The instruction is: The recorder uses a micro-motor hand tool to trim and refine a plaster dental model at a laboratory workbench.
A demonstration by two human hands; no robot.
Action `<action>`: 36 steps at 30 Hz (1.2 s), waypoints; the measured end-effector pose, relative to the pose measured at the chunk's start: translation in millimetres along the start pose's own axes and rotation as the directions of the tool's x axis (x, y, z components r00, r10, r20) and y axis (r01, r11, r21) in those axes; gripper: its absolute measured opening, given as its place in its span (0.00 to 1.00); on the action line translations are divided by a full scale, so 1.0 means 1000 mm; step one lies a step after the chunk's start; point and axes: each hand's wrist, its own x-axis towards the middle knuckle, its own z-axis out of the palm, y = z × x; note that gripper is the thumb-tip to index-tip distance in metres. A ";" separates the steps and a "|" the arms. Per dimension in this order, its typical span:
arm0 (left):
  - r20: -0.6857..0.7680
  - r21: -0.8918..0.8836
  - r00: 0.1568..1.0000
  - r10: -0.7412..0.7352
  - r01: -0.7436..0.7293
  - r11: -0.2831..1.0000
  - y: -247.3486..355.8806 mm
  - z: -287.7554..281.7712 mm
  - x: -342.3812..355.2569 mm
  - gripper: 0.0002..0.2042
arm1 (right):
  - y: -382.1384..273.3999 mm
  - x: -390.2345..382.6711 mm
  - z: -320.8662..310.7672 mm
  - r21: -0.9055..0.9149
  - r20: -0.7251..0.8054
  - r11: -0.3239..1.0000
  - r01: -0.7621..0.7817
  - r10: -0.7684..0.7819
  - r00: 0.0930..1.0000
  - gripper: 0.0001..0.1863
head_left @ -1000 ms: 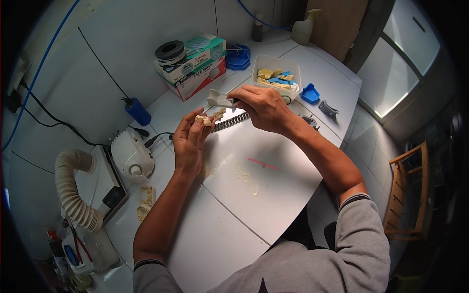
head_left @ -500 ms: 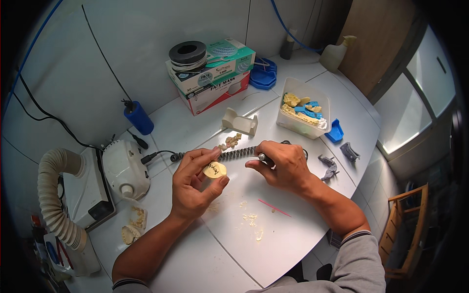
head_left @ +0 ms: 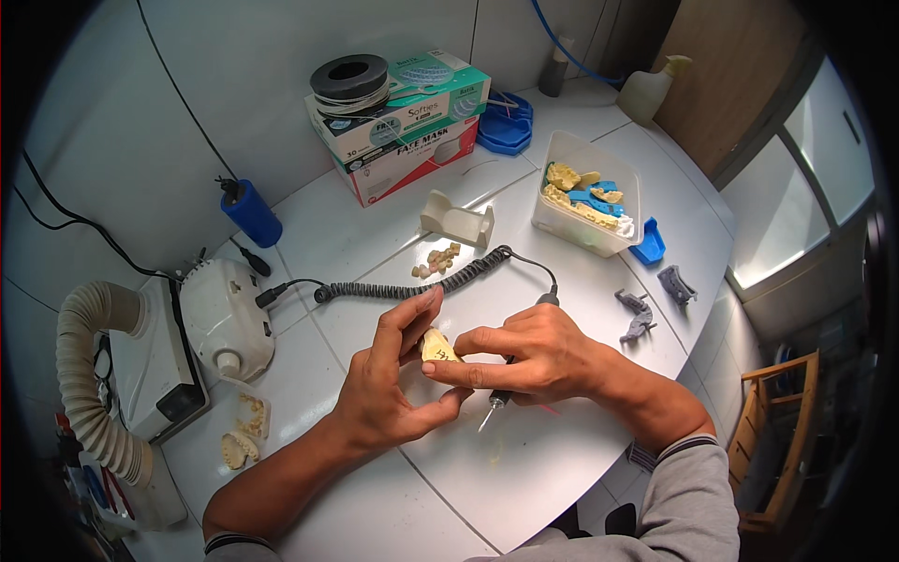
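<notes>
My left hand is closed around a small yellow plaster dental piece with handwriting on it. Fingers of my right hand reach across and touch the piece's right side. That same hand grips a rotary handpiece, its thin metal bit pointing down and toward me, apart from the plaster. Most of the handpiece body is hidden under my fingers. From its back end a coiled black cord runs left to the white motor unit.
Loose artificial teeth lie beyond the cord, by a cream holder. A clear tub of plaster pieces stands back right; grey dental parts lie right. Stacked boxes are behind. A ribbed hose and plaster model are left.
My right hand has moved down and left to the plaster piece, and the handpiece bit now points toward me. My left hand has turned and lowered the piece slightly.
</notes>
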 end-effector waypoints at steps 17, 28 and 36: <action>-0.087 0.067 0.990 0.114 -0.108 0.992 -0.003 0.005 -0.001 0.46 | -0.005 0.002 0.004 -0.029 -0.056 1.000 -0.012 0.010 0.998 0.25; -0.145 0.153 0.970 0.193 -0.170 0.973 -0.010 0.000 0.000 0.42 | -0.008 0.006 -0.004 0.012 -0.110 0.980 -0.197 0.197 0.974 0.26; -0.146 0.289 0.975 0.166 -0.118 0.950 -0.012 -0.009 0.004 0.39 | -0.002 0.004 -0.009 -0.060 0.125 0.912 -0.406 0.411 0.903 0.16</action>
